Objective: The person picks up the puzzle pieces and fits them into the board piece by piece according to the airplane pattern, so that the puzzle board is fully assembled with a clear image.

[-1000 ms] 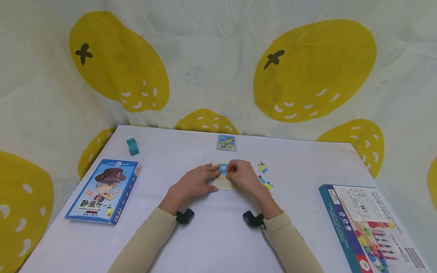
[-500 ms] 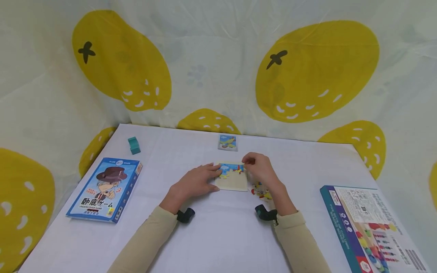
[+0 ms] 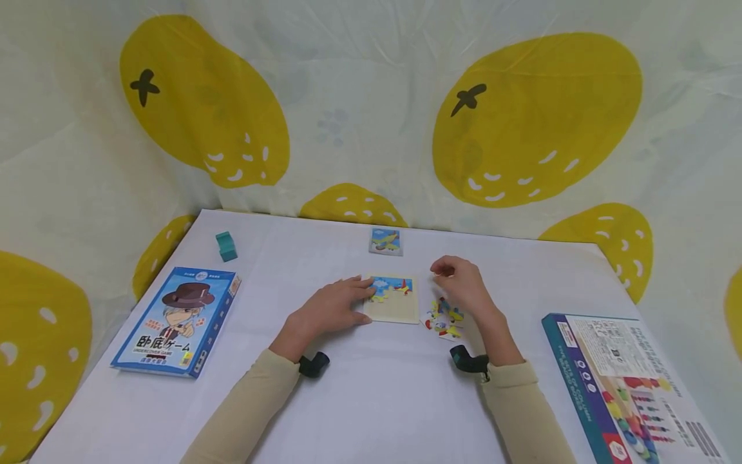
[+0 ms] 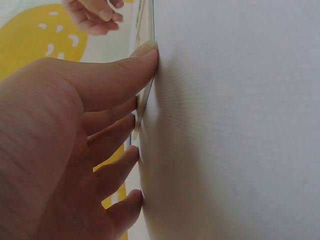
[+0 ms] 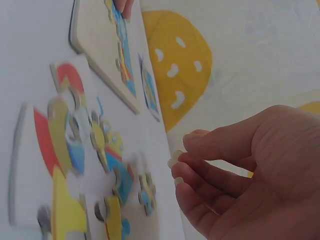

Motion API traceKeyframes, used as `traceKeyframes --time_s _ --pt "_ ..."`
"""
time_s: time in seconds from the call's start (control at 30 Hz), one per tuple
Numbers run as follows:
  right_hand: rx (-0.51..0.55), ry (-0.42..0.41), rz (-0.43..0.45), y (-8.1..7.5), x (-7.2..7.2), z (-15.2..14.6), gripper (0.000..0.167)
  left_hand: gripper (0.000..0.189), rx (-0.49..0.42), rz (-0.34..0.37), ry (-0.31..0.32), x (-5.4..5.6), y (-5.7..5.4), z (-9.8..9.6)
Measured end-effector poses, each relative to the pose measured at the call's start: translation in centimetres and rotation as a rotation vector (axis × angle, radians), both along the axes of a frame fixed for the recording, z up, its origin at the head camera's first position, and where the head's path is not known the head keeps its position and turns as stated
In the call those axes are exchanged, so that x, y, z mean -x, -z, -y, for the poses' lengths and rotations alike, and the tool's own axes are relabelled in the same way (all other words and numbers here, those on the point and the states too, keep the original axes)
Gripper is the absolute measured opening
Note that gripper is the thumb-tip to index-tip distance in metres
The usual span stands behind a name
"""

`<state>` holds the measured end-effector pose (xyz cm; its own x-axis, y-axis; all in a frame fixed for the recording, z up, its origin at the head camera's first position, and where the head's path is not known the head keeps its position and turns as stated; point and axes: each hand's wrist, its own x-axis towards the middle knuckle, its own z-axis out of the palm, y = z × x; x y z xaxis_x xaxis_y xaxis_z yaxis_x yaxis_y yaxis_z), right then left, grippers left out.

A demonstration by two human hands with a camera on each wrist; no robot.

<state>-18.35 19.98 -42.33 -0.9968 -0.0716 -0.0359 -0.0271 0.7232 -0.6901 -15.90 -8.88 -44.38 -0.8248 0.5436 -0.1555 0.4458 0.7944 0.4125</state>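
Puzzle board (image 3: 400, 309) lies between the hands. Left hand (image 3: 338, 306) rests extended fingers and thumb on its left side. Right hand (image 3: 466, 283) is released, loosely curled, off to the right (loose pieces (image 3: 453, 315) near it, just beside the board).

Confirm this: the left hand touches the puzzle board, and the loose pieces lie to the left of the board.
Not quite: the loose pieces lie to the right of the puzzle board, as the head view shows. The left hand does touch the board.
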Motion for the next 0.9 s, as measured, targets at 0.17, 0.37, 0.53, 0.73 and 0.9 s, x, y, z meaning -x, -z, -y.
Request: traceKeyframes --time_s 0.17,0.37,0.53,0.73,0.9 --pt "-0.016 0.034 -0.004 0.3 0.2 -1.4 0.026 0.066 -0.014 0.003 -0.003 -0.1 -0.1 0.0" --pt "-0.047 0.008 0.084 1.0 0.3 -2.3 0.038 0.065 -0.003 0.012 -0.007 0.0 0.0 0.0" --pt "-0.090 -0.053 0.052 1.5 0.4 -2.4 0.040 0.065 -0.002 0.011 -0.008 0.1 0.1 0.0" --pt "-0.134 -0.059 0.045 1.6 0.5 -2.5 0.039 0.065 -0.003 0.007 -0.011 0.1 0.1 0.0" --pt "-0.130 -0.044 0.109 1.5 0.5 -2.9 0.042 0.065 -0.003 0.007 -0.013 0.1 0.2 0.0"
